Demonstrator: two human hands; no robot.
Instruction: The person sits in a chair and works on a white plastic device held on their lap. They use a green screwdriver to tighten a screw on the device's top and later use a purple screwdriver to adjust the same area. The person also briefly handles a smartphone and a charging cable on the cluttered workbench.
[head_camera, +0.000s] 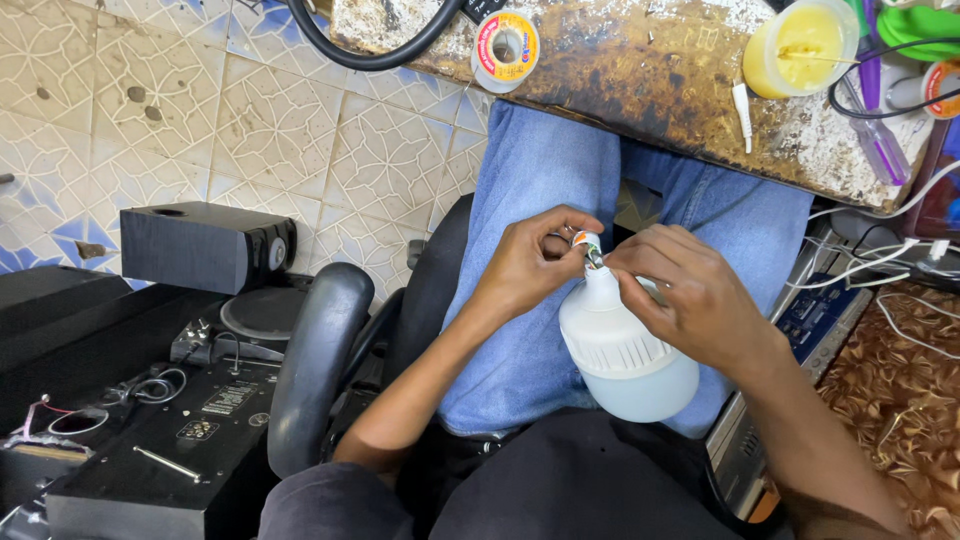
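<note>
Head view: bulb (625, 360) cap (588, 248) half-hidden behind fingers (575, 225).

I see open room above the lap, between the tabletop (640, 80) edge and the white bulb (625, 350); both hands crowd its neck, so little passes there; the chair armrest (315, 360) blocks the left; black audio gear (150, 420) fills the floor beyond it; loose white cables (870, 262) clutter the right; tiled floor (250, 120) lies open.
</note>
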